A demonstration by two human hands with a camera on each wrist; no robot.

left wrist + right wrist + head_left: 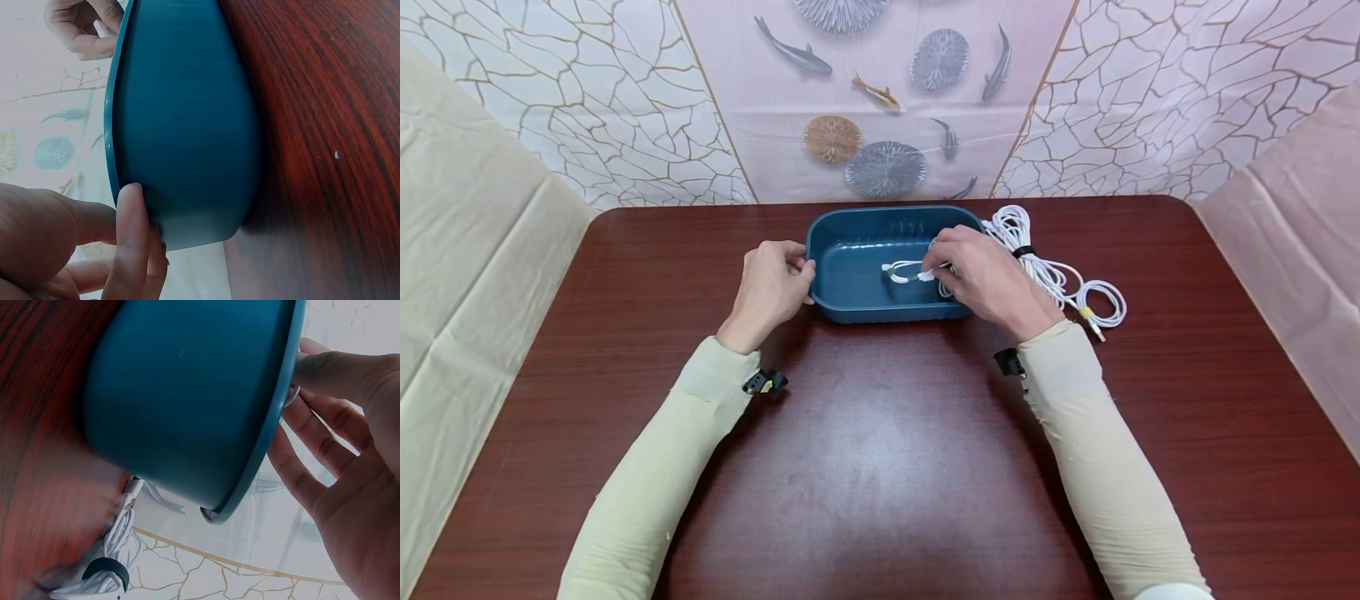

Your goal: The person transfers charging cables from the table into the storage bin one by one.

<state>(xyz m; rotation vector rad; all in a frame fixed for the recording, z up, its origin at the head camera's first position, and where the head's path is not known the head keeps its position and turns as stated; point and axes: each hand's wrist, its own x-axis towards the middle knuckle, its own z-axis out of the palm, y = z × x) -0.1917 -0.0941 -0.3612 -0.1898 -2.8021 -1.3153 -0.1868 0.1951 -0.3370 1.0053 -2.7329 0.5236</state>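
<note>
We saw the right hand [976,268] with thumb and fingertips drawn together, pinching a thin white looped cable [927,276] — whether it touched the floor beneath, we could not tell. That cable sat inside the walls of a deep blue-green, smooth, rounded rectangular container [880,316], at the upper centre of the head view. At the container's left end, the left hand [771,283] pinched the rim between thumb and fingers. A greyish coil [945,289] showed partly under the right hand. Farther right in the frame lay a white cable bundle [1039,268] and a small white coil [1120,304], on the glossy red-brown table [865,433]. Snagging was, we judged, the main risk: crossed strands could have dragged the greyish coil along — or a slack pinch could have let the loop spring open. A hard tug on the rim could have slid the container.
</note>
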